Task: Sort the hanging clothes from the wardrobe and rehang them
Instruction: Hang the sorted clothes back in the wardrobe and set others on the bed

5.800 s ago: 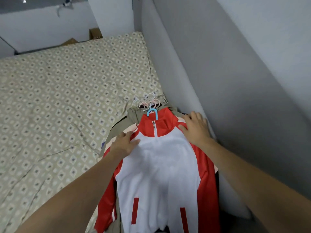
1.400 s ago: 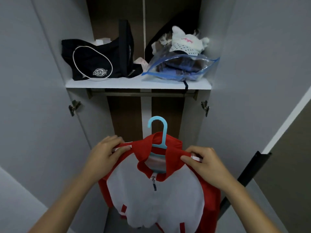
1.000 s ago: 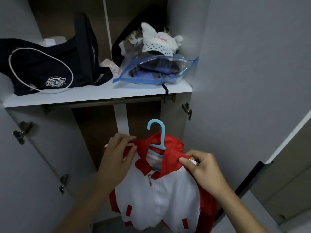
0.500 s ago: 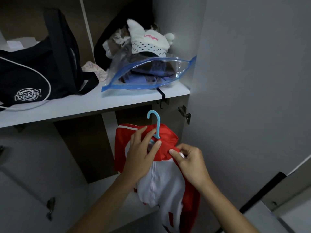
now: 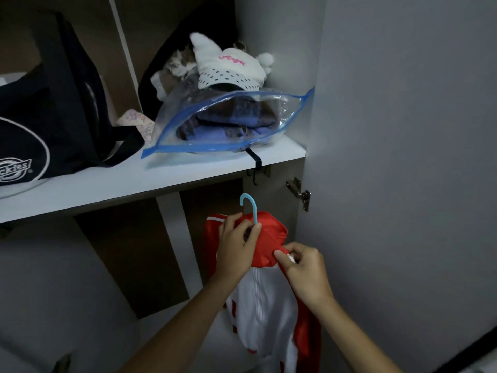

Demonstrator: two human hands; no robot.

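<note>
An open wardrobe fills the view, its white shelf (image 5: 150, 181) running across at mid-height and a grey door (image 5: 403, 157) standing open on the right. Below the shelf, beside the right wall, a red and white jacket (image 5: 269, 305) hangs on a blue hanger (image 5: 248, 205), the hook upright and free just under the shelf's front edge. The left hand (image 5: 235, 246) grips the collar at the base of the hook, fingers curled round it. The right hand (image 5: 304, 267) pinches the jacket's shoulder between thumb and fingers. To the left of the jacket the lower compartment stands open and dark. On the shelf, a black bag (image 5: 45, 117) is cut off by the left edge; a clear zip bag (image 5: 228, 122) of folded cloth lies near the right end with a white cap (image 5: 231, 71) on top. A hinge (image 5: 300, 192) shows on the door. Any rail is hidden behind the shelf's edge, and the jacket's hem runs off the bottom.
</note>
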